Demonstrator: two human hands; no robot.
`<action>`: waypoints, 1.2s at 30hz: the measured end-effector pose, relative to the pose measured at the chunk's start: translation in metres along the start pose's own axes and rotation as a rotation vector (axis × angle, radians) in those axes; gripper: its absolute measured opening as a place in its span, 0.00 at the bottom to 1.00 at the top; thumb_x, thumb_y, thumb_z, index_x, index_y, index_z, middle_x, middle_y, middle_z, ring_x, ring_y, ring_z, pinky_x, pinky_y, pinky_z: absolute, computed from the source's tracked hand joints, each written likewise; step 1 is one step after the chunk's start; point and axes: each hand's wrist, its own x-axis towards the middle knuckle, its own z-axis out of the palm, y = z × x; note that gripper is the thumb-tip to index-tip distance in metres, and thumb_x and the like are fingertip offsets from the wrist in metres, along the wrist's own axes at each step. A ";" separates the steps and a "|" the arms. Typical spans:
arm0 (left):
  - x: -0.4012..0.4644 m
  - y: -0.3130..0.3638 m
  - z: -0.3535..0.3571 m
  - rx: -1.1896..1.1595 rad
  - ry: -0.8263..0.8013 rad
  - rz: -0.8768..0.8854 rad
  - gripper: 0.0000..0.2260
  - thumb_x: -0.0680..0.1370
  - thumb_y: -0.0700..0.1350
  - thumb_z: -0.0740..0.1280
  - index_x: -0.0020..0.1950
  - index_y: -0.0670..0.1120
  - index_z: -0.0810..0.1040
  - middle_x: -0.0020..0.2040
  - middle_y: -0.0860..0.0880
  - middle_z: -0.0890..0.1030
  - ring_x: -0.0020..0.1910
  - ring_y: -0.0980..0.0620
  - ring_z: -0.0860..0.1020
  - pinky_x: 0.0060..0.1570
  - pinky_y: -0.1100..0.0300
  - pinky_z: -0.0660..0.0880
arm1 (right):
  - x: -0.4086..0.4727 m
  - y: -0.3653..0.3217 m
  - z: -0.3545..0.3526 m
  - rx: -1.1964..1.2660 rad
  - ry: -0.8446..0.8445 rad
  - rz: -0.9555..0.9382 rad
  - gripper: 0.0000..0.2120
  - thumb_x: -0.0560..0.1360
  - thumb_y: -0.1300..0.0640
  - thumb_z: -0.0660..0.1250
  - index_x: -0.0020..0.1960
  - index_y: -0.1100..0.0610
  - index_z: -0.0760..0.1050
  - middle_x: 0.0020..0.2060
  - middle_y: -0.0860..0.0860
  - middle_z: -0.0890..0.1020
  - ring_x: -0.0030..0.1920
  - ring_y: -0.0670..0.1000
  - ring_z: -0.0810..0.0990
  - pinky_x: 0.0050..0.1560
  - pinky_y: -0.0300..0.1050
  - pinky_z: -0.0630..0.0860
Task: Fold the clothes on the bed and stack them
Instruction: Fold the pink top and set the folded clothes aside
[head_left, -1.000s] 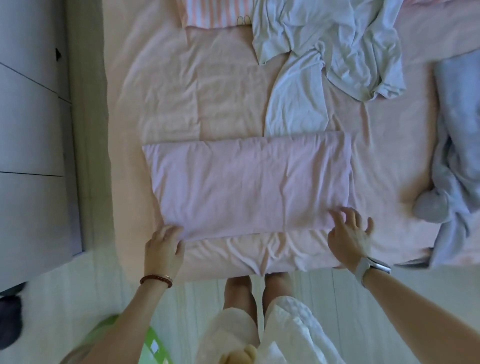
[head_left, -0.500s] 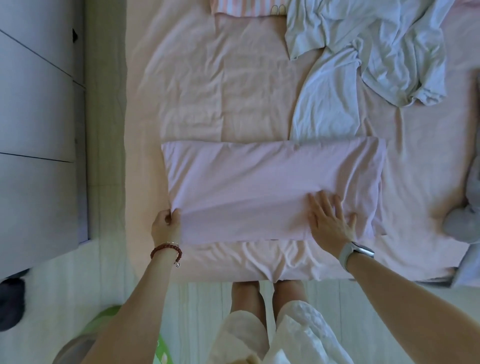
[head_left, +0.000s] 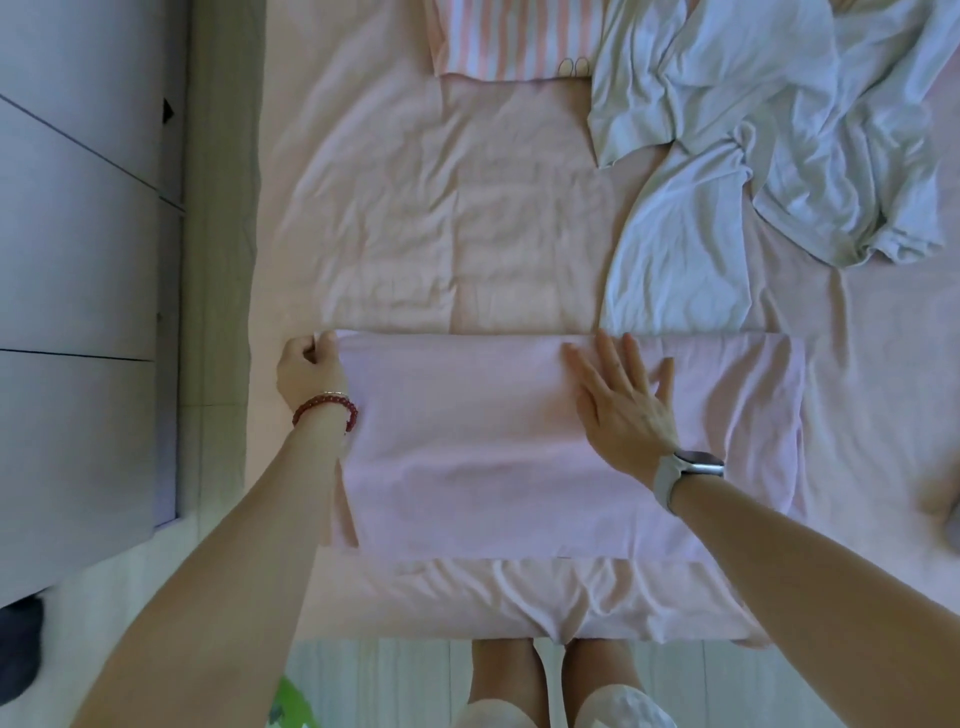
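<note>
A grey cabinet (head_left: 78, 312) with flat panel fronts stands just beside the bed's left edge. Pale plank flooring (head_left: 395, 680) shows below. A dark object (head_left: 18, 644) and something bright green (head_left: 293, 709) lie on the floor.

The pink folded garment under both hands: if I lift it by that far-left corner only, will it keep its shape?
Probably not. The pink folded garment shows soft wrinkles and lies limp on the bed, so it likely droops and unfolds. The left hand pinches one corner; the right hand only presses flat. It looks thin, probably light.
</note>
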 end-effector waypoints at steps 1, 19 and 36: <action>0.003 -0.002 0.000 -0.015 0.009 -0.016 0.09 0.78 0.43 0.63 0.50 0.38 0.78 0.34 0.51 0.72 0.43 0.49 0.70 0.36 0.68 0.63 | 0.004 0.007 0.001 0.003 -0.032 0.030 0.24 0.80 0.46 0.44 0.76 0.41 0.44 0.77 0.49 0.45 0.76 0.56 0.42 0.69 0.68 0.41; -0.230 0.003 0.082 0.779 -0.586 1.215 0.30 0.67 0.57 0.72 0.68 0.51 0.73 0.70 0.42 0.69 0.68 0.37 0.68 0.58 0.29 0.62 | -0.019 0.173 -0.024 0.746 0.251 0.650 0.17 0.78 0.57 0.60 0.65 0.61 0.71 0.60 0.62 0.73 0.58 0.60 0.73 0.56 0.47 0.70; -0.308 -0.011 0.135 0.767 -0.887 1.445 0.17 0.74 0.53 0.61 0.61 0.54 0.78 0.68 0.47 0.72 0.70 0.38 0.62 0.54 0.26 0.65 | 0.002 0.200 -0.030 0.843 0.451 0.541 0.06 0.76 0.62 0.60 0.51 0.60 0.74 0.47 0.54 0.77 0.42 0.51 0.72 0.46 0.45 0.70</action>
